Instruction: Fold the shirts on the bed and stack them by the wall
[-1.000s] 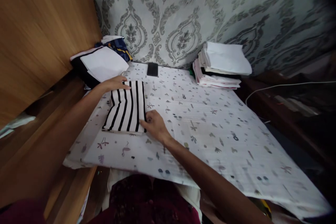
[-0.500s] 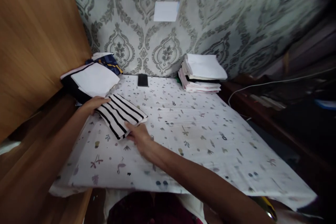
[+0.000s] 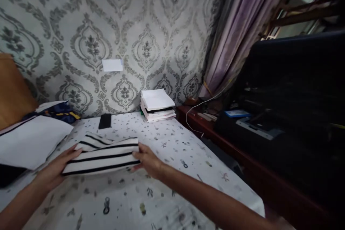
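Between my two hands is a folded black-and-white striped cloth, probably a garment, held above the patterned sheet on the table. My left hand grips its left end, thumb on top. At the right end my right hand pinches the edge, thumb over the front and fingers underneath. The cloth's upper layer bulges into a loose fold along the far side. Its underside is hidden.
A stack of folded clothes stands against the wall. At the left lies a pile topped by a white cloth. A black phone-like slab rests near the wall. A white cable hangs by the dark cabinet at the right.
The striped cloth has been lifted off the table and turned so its stripes run sideways. Both hands have stayed on it. The view has swung to the right.
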Action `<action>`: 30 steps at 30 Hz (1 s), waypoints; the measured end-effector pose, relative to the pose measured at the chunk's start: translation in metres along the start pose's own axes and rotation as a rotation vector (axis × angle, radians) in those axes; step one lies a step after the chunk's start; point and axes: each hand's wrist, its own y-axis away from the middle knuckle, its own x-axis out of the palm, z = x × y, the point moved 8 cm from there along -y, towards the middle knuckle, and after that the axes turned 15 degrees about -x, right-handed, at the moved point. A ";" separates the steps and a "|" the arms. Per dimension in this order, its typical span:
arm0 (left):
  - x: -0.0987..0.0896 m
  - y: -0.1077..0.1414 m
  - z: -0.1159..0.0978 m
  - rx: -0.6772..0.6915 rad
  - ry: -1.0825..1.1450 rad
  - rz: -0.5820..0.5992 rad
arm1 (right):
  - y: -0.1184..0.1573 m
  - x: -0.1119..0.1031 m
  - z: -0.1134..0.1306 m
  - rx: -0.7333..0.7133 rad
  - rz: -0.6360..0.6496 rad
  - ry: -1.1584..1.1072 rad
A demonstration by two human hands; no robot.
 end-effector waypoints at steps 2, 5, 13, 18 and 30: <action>0.060 -0.007 -0.031 0.054 0.070 0.067 | -0.019 -0.053 0.030 -0.082 -0.092 0.085; 0.150 -0.025 -0.094 0.227 0.068 0.187 | -0.055 -0.128 0.081 -0.197 -0.245 0.175; 0.313 -0.104 -0.234 0.535 0.047 0.218 | -0.164 -0.278 0.216 -0.422 -0.552 0.426; 0.351 -0.195 -0.214 0.372 -0.012 0.029 | -0.220 -0.342 0.179 -0.284 -0.722 0.589; 0.341 -0.226 -0.175 0.257 -0.127 -0.057 | -0.244 -0.285 0.179 -0.487 -0.454 1.516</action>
